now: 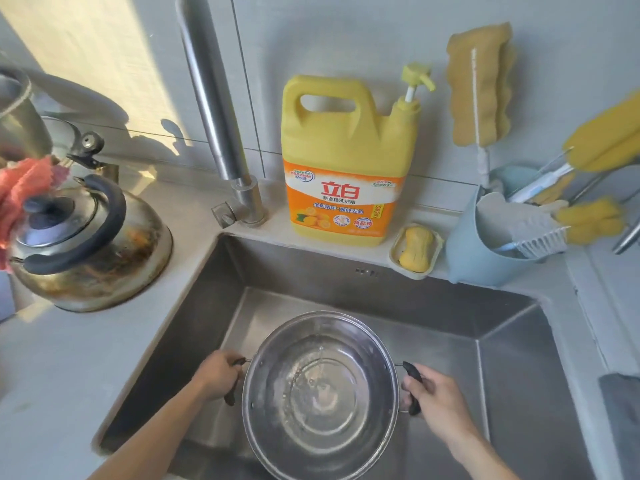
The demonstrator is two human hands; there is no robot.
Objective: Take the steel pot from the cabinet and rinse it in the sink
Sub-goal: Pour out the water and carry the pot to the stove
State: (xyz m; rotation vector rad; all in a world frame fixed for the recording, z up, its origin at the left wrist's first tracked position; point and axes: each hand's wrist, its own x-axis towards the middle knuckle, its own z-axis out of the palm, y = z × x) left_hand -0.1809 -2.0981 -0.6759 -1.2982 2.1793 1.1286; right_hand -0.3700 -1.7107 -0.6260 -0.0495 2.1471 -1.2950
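Note:
The steel pot (320, 393) is held upright inside the steel sink (512, 355), mouth up, with a thin stream of water falling into it and a shallow pool on its bottom. My left hand (216, 375) grips the pot's black left handle. My right hand (436, 396) grips the black right handle. The faucet pipe (211, 98) rises from the counter behind the sink; its spout is out of view.
A stained steel kettle (93, 244) stands on the counter left of the sink. Behind the sink are a yellow detergent jug (346, 161), a soap dish (417, 251) and a blue caddy (485, 251) with brushes. Sponges hang on the wall at right.

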